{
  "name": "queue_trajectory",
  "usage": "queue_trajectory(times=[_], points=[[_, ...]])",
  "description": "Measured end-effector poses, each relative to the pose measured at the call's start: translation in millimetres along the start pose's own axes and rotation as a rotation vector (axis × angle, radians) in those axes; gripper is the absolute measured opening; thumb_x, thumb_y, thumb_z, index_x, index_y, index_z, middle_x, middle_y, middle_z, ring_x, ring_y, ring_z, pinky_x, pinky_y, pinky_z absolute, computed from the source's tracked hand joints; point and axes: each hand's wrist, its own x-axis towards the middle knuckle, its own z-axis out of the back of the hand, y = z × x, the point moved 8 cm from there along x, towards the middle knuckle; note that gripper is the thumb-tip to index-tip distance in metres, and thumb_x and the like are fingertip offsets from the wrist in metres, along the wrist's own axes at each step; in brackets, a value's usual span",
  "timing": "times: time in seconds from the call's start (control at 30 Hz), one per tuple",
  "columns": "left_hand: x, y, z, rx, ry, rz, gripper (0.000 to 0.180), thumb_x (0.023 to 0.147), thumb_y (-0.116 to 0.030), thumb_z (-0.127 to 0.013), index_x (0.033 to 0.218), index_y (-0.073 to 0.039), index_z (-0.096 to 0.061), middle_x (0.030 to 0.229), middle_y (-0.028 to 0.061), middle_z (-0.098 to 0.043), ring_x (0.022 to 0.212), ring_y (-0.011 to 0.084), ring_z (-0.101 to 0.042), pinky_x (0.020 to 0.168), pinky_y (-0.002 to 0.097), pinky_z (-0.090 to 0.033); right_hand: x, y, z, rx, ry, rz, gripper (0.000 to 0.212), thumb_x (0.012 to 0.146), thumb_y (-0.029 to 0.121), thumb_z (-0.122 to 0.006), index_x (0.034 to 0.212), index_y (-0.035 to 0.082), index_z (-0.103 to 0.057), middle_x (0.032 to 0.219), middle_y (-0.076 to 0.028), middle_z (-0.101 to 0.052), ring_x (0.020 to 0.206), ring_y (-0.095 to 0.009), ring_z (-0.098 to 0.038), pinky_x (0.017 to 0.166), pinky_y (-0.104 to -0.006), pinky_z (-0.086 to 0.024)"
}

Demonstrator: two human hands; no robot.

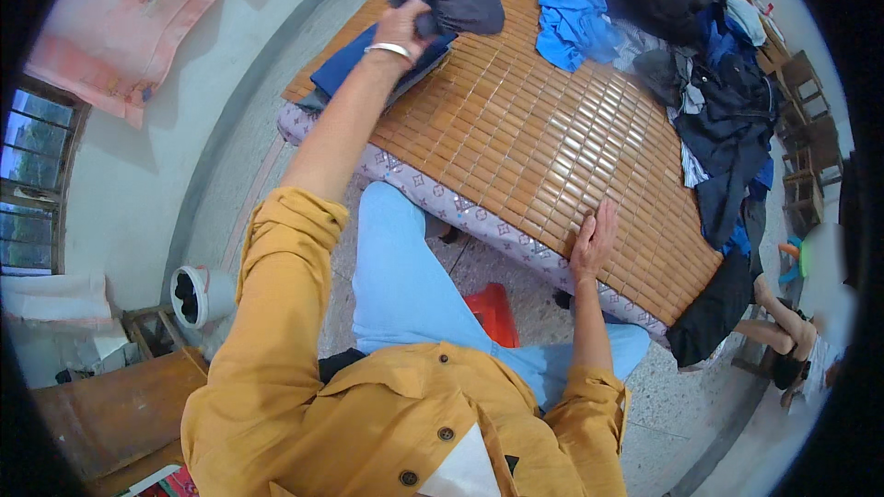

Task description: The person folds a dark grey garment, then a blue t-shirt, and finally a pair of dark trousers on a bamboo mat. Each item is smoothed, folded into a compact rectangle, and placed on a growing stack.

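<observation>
**Pale Walls Around a Slat-Topped Bed**

A pale wall (pixel 129 202) fills the left of the frame, with a barred window (pixel 35 161) at the left edge showing greenery outside. Pink patterned cloth (pixel 138 23) hangs at upper left. The bed (pixel 479 129), topped with brown slatted matting, spans the centre, and light glints off its right half. Speckled grey floor (pixel 658 414) shows at lower right. Brown wooden furniture (pixel 110 410) stands at lower left, near a white bucket (pixel 217 297); open-framed wooden pieces (pixel 803 198) line the right edge.

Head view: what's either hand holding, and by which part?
The left hand grips the dark cloth by its left end; the right hand holds nothing.
</observation>
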Motion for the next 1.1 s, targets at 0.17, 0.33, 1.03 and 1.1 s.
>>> queue_trajectory(times=[0.17,0.33,1.03,1.1], points=[[17,4,118,-0.021,-0.283,0.034,0.043,0.078,-0.004,-0.057,0.118,-0.001,-0.044,0.114,0.0176,-0.052,0.098,0.0342,-0.057,0.08,0.054,-0.051,0,1,0,0.021,0.006,-0.013,0.042,0.095,0.022,-0.038,0.129,-0.001,-0.046,0.134,-0.018,-0.044,0.127,-0.032,-0.038,0.108,-0.04,-0.024],[-19,31,207,0.256,-0.611,0.089,0.053,0.076,-0.002,-0.061,0.124,-0.002,-0.039,0.118,0.019,-0.05,0.097,0.0351,-0.057,0.077,0.0512,-0.053,0,3,-3,-0.018,0.019,0.0,0.04,0.092,0.018,-0.042,0.128,0.001,-0.047,0.133,-0.019,-0.045,0.124,-0.035,-0.039,0.106,-0.0425,-0.028],[-108,189,26,1.968,0.329,-0.328,0.056,0.09,-0.037,-0.042,0.142,-0.019,-0.029,0.15,0.0122,-0.016,0.139,0.0296,-0.013,0.109,0.0559,-0.008,65,6,-55,-0.333,0.226,0.079,0.055,0.088,0.033,-0.047,0.133,0.002,-0.039,0.141,-0.019,-0.033,0.13,-0.034,-0.031,0.108,-0.0471,-0.019],[-108,189,24,1.974,0.331,-0.342,0.056,0.09,-0.035,-0.043,0.142,-0.02,-0.029,0.15,0.0122,-0.016,0.139,0.0294,-0.013,0.109,0.056,-0.008,89,13,-74,-0.295,0.222,0.104,0.056,0.088,0.031,-0.047,0.133,0.001,-0.036,0.141,-0.02,-0.033,0.13,-0.034,-0.03,0.109,-0.047,-0.018]])
